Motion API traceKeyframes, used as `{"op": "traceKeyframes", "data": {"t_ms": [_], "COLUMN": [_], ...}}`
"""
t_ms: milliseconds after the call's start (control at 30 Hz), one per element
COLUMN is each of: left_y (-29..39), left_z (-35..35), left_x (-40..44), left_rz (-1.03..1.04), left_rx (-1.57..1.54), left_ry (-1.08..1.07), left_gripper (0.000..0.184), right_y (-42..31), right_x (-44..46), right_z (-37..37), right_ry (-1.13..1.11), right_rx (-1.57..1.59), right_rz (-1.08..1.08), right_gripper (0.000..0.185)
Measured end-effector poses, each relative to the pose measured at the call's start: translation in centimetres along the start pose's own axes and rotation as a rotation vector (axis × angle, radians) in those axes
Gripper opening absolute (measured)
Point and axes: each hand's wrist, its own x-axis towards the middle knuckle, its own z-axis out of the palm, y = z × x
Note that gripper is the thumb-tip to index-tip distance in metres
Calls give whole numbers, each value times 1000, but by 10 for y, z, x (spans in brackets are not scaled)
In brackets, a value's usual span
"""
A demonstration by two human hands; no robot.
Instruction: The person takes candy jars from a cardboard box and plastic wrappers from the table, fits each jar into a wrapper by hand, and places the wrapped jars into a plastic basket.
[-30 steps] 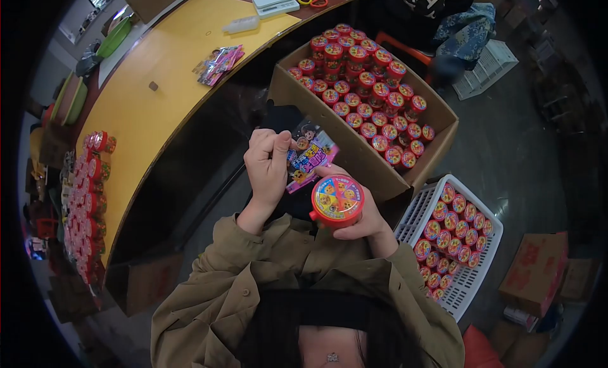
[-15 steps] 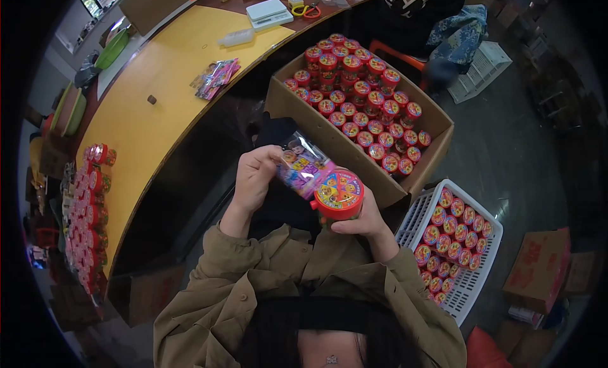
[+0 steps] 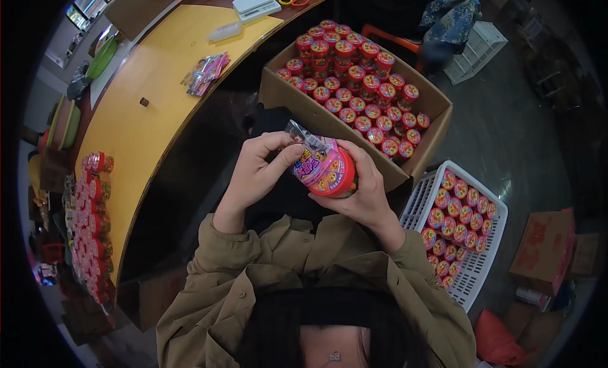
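Note:
In front of my chest, my right hand [image 3: 368, 194] is wrapped round a jar [image 3: 346, 178] with a red lid and a colourful round label. A printed pink and clear plastic sleeve [image 3: 310, 160] lies over part of the lid, hiding much of the label. Its far end is pinched between the thumb and fingers of my left hand [image 3: 256, 171]. The jar tilts toward the left hand. Whether the sleeve goes round the jar or only lies against it, I cannot tell.
A cardboard box [image 3: 430, 140] full of similar jars stands ahead, with a white basket [image 3: 484, 266] of more at the right. On the yellow table [image 3: 152, 146] lie a stack of sleeves [image 3: 206, 75], a bottle [image 3: 225, 31] and a brown piece [image 3: 144, 102]. Many jars [image 3: 92, 228] line its left edge.
The sleeve has shifted right and now overlaps the lid of the jar. My left hand has moved closer to my right hand, and the jar has tilted.

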Motion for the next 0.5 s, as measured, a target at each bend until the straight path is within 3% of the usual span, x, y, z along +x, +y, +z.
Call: {"op": "traceKeyframes", "data": {"t_ms": [67,133,200,267,300,400,433,500], "left_y": [4,8,11,10,9,14,10,-1], "left_z": [1,-2,-3,-5,-5,-6,-7,-14], "left_x": [-1,-5,0,5,6,4,3,11], "left_rz": [15,3,-20,65,146,124,134,427], "left_rx": [150,-136,-81,367,325,102,148,440], "left_ry": [24,-140,-145,-125,-172,-234,-155,-48], "left_gripper": [18,17,26,30,36,35,41,46], "right_y": [0,-1,0,2,3,0,0,2], "right_x": [0,-2,-2,-3,-3,-3,-3,-7], "right_z": [0,1,2,2,2,1,1,5], "right_ry": [26,53,72,30,-14,4,8,27], "right_rx": [-52,-103,-58,-105,-155,-80,-2,159], "right_rz": [3,12,-14,-64,-116,-31,25,112], "right_gripper": [82,85,88,88,89,85,83,84]}}
